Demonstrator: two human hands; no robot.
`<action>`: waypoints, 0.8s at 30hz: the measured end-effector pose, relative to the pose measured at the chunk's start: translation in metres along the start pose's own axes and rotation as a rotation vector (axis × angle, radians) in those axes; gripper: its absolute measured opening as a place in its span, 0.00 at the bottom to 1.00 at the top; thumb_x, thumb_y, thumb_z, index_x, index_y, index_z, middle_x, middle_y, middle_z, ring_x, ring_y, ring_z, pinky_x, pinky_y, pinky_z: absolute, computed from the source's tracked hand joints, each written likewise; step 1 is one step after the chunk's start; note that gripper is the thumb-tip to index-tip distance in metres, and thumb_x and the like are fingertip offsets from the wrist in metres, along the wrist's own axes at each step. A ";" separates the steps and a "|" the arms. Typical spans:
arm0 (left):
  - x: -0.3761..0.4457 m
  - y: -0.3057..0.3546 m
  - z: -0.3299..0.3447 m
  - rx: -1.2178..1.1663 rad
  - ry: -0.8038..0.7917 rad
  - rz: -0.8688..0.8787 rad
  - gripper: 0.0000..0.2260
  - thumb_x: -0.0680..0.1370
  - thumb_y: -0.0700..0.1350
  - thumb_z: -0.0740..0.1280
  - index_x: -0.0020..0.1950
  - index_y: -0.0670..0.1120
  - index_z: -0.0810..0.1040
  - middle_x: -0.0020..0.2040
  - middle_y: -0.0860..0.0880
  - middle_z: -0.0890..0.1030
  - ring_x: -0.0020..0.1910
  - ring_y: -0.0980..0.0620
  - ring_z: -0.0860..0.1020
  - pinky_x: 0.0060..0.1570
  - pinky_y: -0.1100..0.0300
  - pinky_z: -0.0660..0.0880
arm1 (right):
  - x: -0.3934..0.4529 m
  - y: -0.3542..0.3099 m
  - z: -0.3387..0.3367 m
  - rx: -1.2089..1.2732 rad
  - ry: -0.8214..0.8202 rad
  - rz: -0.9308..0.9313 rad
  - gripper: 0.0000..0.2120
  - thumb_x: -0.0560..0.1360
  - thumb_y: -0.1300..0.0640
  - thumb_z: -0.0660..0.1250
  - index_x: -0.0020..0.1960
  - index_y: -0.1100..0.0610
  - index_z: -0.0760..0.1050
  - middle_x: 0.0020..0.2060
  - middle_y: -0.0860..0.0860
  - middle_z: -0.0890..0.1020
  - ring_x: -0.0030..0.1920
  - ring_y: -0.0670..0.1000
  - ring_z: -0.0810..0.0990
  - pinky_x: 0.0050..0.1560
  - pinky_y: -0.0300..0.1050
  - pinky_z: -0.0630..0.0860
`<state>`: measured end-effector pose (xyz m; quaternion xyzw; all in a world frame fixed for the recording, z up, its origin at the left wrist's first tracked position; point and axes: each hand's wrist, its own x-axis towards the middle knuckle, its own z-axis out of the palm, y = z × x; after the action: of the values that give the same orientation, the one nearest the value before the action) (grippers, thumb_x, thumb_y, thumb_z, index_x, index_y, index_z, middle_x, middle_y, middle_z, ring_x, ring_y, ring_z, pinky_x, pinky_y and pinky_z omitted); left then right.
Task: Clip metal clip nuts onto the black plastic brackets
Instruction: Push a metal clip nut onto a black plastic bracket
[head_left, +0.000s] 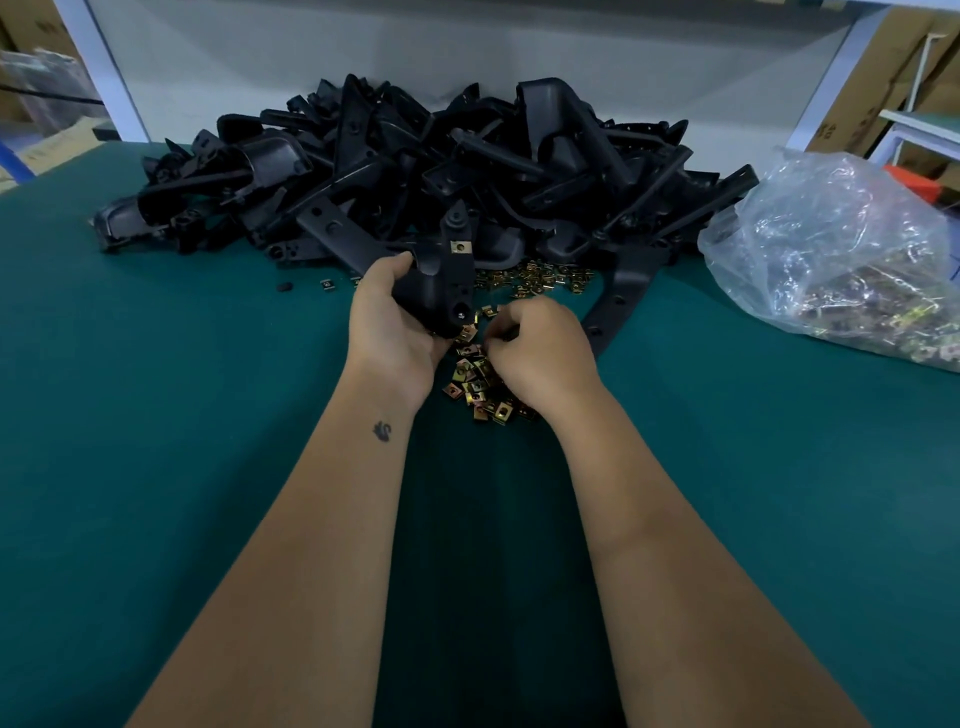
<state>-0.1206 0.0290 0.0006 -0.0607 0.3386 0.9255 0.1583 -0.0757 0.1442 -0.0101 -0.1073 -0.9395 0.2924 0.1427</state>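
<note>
My left hand (387, 322) grips a black plastic bracket (447, 275) and holds it upright above the green table. One brass-coloured clip nut (460, 246) sits clipped on the bracket's upper tab. My right hand (535, 353) lies knuckles up over a loose heap of clip nuts (475, 382), its fingers curled down among them. Whether those fingers pinch a nut is hidden. More clip nuts (535, 278) lie scattered behind the hands.
A large pile of black brackets (415, 161) fills the back of the green table (156, 389). One long bracket (618, 296) lies just right of my right hand. A clear plastic bag of clip nuts (841, 260) sits at the right edge.
</note>
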 end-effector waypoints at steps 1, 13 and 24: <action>0.000 -0.001 0.000 0.006 -0.006 -0.002 0.10 0.82 0.45 0.60 0.61 0.46 0.75 0.58 0.46 0.82 0.52 0.48 0.81 0.47 0.55 0.78 | 0.001 0.000 0.000 0.008 -0.009 0.000 0.08 0.75 0.61 0.66 0.47 0.56 0.83 0.50 0.55 0.81 0.54 0.59 0.77 0.52 0.54 0.78; 0.001 -0.002 0.000 -0.015 0.014 -0.002 0.06 0.81 0.44 0.61 0.55 0.46 0.75 0.49 0.47 0.83 0.46 0.50 0.82 0.39 0.58 0.78 | 0.002 0.013 -0.014 0.142 -0.158 -0.009 0.12 0.74 0.66 0.66 0.49 0.52 0.82 0.45 0.46 0.81 0.45 0.47 0.79 0.38 0.32 0.74; 0.000 -0.006 -0.002 0.155 -0.092 0.114 0.16 0.77 0.34 0.68 0.60 0.46 0.67 0.53 0.46 0.82 0.48 0.50 0.83 0.43 0.56 0.81 | 0.004 0.005 -0.015 0.869 0.148 0.171 0.09 0.71 0.67 0.69 0.41 0.52 0.78 0.33 0.47 0.79 0.31 0.40 0.76 0.34 0.35 0.73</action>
<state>-0.1189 0.0322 -0.0050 0.0135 0.4045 0.9059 0.1248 -0.0743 0.1575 -0.0002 -0.1350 -0.7045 0.6622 0.2166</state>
